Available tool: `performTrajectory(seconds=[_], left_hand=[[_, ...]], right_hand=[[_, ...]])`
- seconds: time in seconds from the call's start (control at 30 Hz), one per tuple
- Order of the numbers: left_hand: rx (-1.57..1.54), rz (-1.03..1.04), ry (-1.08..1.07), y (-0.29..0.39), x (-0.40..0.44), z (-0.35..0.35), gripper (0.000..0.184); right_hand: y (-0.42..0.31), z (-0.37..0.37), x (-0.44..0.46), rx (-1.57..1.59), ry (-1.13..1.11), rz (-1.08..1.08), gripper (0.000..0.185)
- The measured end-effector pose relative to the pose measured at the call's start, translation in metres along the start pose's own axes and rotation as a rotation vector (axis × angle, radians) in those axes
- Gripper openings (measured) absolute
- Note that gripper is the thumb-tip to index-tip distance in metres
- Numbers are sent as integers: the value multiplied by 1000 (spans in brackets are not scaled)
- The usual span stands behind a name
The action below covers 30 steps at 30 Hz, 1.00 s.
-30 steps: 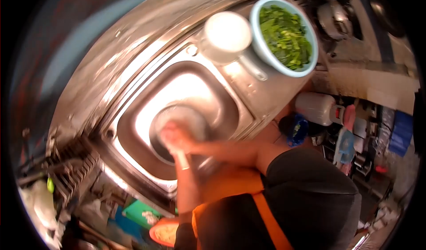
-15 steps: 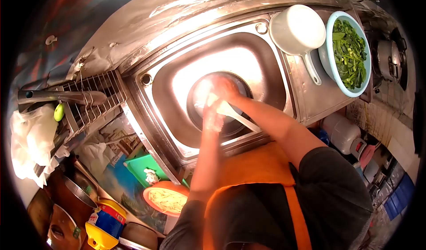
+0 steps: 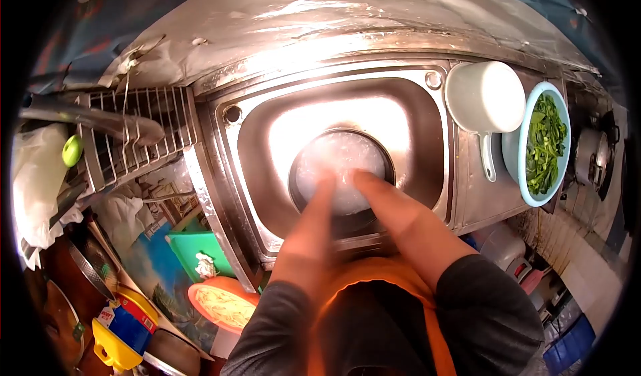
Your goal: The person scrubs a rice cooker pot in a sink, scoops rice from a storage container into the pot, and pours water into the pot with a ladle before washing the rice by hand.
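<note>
A round dark-rimmed pan or basin (image 3: 340, 131) sits in the steel sink (image 3: 260, 135). It holds cloudy, foamy water (image 3: 347, 155). My left hand (image 3: 326, 177) reaches into the water from the left side. Close beside it, my right hand (image 3: 361, 177) dips in from the right. Foam and motion blur hide the fingers of both hands, so whatever they touch below the surface is hidden.
Right of the sink are a white long-handled dipper (image 3: 484, 99) and a light blue bowl (image 3: 524, 169) of cut leafy greens (image 3: 544, 145). At the left is a wire rack (image 3: 143, 132). An orange bowl (image 3: 224, 302) of pale strips stands below left, near a green tray (image 3: 200, 246).
My hands have gone down into the foamy water and sit side by side. The pale long-handled utensil between my hands earlier is out of sight. The whole view has shifted slightly.
</note>
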<state>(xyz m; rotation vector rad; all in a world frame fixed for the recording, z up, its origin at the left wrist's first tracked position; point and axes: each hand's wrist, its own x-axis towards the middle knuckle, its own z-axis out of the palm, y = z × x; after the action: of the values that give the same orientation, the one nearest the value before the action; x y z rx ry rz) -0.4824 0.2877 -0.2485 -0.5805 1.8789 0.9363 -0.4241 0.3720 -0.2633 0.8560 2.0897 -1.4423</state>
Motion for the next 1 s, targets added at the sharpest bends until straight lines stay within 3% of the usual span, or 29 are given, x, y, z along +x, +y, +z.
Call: performTrajectory(seconds=[0.07,0.13,0.3,0.4,0.43,0.53,0.57,0.67,0.8,0.9,1.0], left_hand=[[-287,-28,1,6,-11,-6,40],[-549,-51,-6,13,-30,-14,43],[-966,-14,-45,17,-55,-16,52],[-1010,-11,-63,11,-52,-10,48],[-1078,22,-140,-11,-25,-6,41],[-688,-129,85,-24,-2,-23,35],[-757,-33,52,-38,10,-26,32],[-941,55,3,-36,-12,-30,31],[-877,49,-89,-23,-47,-35,31],[-973,-44,-66,-25,-40,-29,32],[-914,-70,54,-14,-62,-30,34]], right_hand=[[2,2,11,-188,-52,-48,44],[-79,-49,-34,-446,-145,20,50],[-135,-91,-121,-369,49,12,55],[-122,-84,-110,-442,-211,3,54],[-105,-74,-99,-385,-104,-7,53],[-61,-44,-70,-209,102,52,44],[-47,-31,-61,-165,213,41,40],[-101,-56,-95,-441,149,64,42],[-125,-84,-155,-705,210,-100,48],[-155,-96,-189,-701,198,-155,44],[-108,-74,-161,-712,415,-467,48]])
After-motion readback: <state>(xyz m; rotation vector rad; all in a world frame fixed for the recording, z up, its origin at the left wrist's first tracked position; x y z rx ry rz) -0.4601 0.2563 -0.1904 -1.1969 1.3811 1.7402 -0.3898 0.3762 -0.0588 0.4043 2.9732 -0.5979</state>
